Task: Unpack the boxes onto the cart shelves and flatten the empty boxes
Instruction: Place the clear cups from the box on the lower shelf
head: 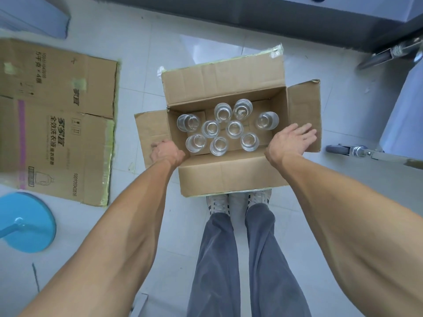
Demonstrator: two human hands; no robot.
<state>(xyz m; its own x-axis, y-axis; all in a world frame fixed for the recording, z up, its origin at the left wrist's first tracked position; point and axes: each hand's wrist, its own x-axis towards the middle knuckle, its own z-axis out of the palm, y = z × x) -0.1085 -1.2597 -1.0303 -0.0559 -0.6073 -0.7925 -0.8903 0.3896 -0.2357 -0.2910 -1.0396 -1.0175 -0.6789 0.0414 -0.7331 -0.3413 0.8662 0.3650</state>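
A: Where is the open brown cardboard box (pixel 231 172)?

B: On the pale tiled floor (pixel 146 42), just in front of the person's white laced shoes (pixel 218 203), all four flaps folded out.

A: What's inside the box?

B: Nine clear drinking glasses (pixel 234 129), standing upright, mouths up, clustered on the bottom.

A: And the hands?

B: The left hand (pixel 164 151) rests on the box's left flap at its near corner; its fingers curl over the flap, though whether they truly clamp it I cannot tell. The right hand (pixel 291 139) lies flat, fingers straight and spread, over the box's right flap, holding nothing.

A: What lies around the box?

B: To the left of the box, well apart, a flattened brown cardboard carton with printed lettering (pixel 57 120) lies on the floor. Nearer than that carton, a round blue stand base (pixel 29 223). To the right of the box, a grey caster wheel on a metal cart leg (pixel 341 149).
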